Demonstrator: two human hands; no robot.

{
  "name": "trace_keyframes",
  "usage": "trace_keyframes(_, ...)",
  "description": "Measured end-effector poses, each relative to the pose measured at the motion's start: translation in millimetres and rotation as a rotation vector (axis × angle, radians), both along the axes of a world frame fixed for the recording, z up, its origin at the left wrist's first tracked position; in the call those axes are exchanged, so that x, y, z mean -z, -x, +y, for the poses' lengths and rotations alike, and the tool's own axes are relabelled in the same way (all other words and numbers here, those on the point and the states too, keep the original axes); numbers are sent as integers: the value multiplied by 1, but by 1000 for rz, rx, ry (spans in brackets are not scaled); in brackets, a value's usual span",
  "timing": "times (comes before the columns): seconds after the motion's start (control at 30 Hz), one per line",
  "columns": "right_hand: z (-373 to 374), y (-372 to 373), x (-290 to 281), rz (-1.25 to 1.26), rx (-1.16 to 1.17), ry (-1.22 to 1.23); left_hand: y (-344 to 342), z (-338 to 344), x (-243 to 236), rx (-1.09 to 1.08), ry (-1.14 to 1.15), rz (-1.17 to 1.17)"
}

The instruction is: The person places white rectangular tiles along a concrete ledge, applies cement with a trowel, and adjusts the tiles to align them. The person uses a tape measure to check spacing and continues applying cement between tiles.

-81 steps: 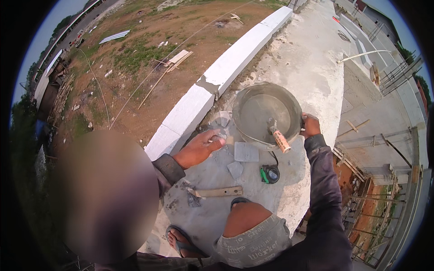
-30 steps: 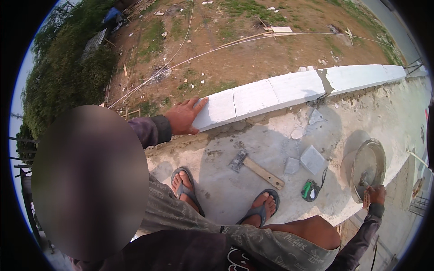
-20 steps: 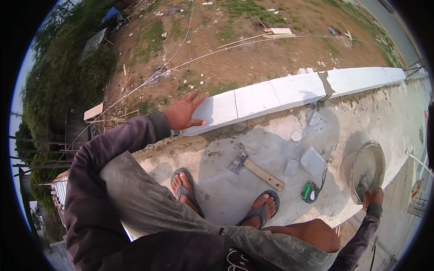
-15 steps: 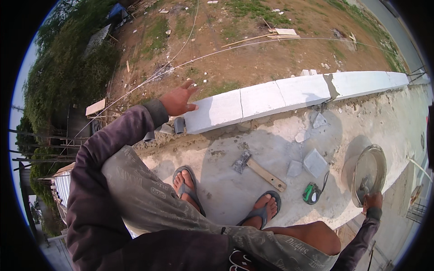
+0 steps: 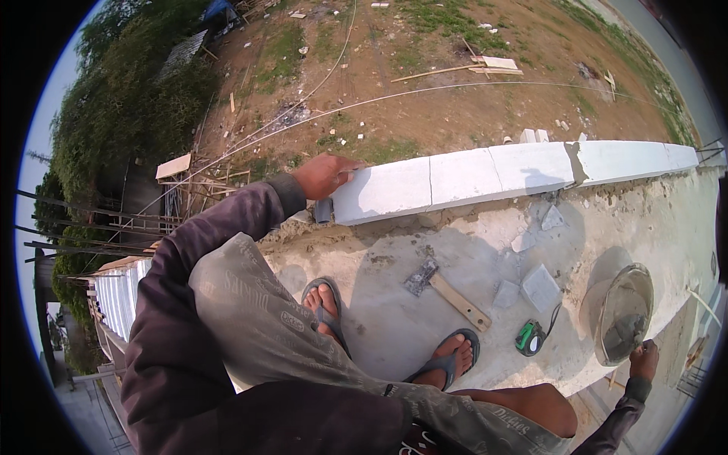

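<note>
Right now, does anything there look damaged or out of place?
A grey mortar-like smear crosses the top of the white block row, breaking its pale surface. Jagged pale fragments lie loose on the concrete slab, apparently broken pieces. I can't tell whether the thin dark lines across the row are joints or cracks.

The person's left hand (image 5: 330, 176), spread flat over the end of a row of white rectangular blocks (image 5: 459, 178) a second ago, has shifted to the row's end corner, its fingers now drawn together and a short grey pipe (image 5: 324, 211) uncovered below. The right hand (image 5: 644, 359), earlier at the rim of a round, mortar-filled grey tub (image 5: 600, 326), now grips the metal-bladed trowel (image 5: 626, 331) inside it.
</note>
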State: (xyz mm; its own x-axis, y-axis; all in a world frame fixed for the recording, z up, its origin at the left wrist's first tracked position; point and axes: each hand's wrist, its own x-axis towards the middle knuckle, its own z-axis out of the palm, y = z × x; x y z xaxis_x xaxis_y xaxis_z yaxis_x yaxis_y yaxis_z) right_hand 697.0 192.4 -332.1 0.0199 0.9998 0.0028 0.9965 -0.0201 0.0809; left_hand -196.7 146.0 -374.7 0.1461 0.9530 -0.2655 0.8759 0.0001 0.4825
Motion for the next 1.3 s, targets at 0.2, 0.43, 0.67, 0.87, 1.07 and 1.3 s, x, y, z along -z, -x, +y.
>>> trace_keyframes(0.2,-17,8,3,1,219,69,17,20,26,-146,138,-172)
trace_keyframes(0.43,-30,33,-8,-1,162,-83,23,22,39,-187,172,-197)
trace_keyframes(0.67,-34,39,-11,110,269,-94,16,31,26,-113,259,-175)
trace_keyframes(0.87,-46,51,0,129,256,-165,-55,29,19,365,-271,124)
trace_keyframes(1.07,-51,69,-3,162,387,-87,-108,36,20,373,-279,250)
trace_keyframes(1.3,-51,71,5,147,321,-172,-120,33,29,298,-343,247)
